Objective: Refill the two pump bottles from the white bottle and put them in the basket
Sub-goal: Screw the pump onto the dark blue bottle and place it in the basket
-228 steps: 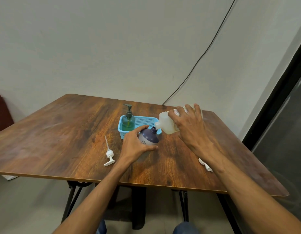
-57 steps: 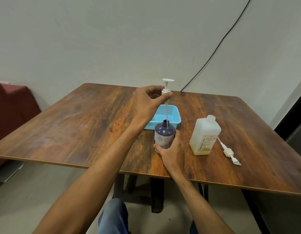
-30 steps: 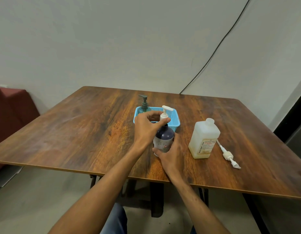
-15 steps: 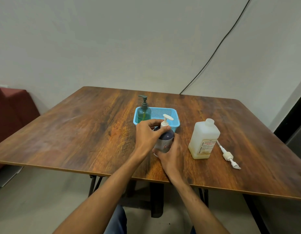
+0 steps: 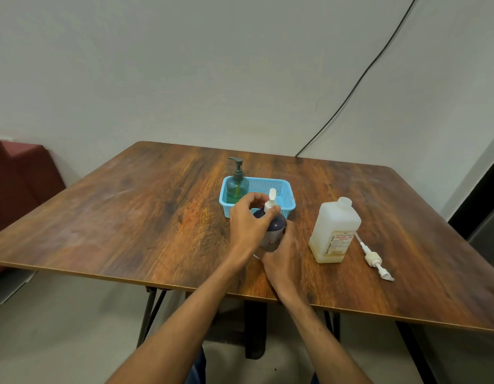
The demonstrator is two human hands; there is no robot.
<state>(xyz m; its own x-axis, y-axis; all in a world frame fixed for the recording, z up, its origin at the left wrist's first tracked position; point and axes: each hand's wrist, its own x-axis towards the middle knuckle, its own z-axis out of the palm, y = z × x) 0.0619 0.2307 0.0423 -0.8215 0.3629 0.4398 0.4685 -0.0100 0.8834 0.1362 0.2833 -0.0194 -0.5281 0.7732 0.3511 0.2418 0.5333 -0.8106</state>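
**One bottle in the basket, the other in my hands**

At the middle of the wooden table (image 5: pixel 129 217), I hold the dark pump bottle (image 5: pixel 273 231) upright, just on the near side of the blue basket (image 5: pixel 289 209). My left hand (image 5: pixel 247 225) curls its fingers round the collar of the white pump head (image 5: pixel 271 199), which sits in the bottle's neck. My right hand (image 5: pixel 284 259) wraps the bottle's body from the near side.

The green pump bottle (image 5: pixel 237 187) stands in the basket's far-left corner with its pump on, so by my reckoning half the job is done. The white bottle (image 5: pixel 334 231) stands uncapped to the right, clear of both hands. A loose white pump (image 5: pixel 374 260) lies on the table just right of it.

What is left, as I judge it, is to tighten this collar and set the dark bottle in the free right part of the basket.

I cannot tell whether the collar is screwed fully home, since my fingers cover it. Nor can I tell how full the dark bottle is, as its wall is opaque and mostly behind my hands. The white bottle's label is too small to read.
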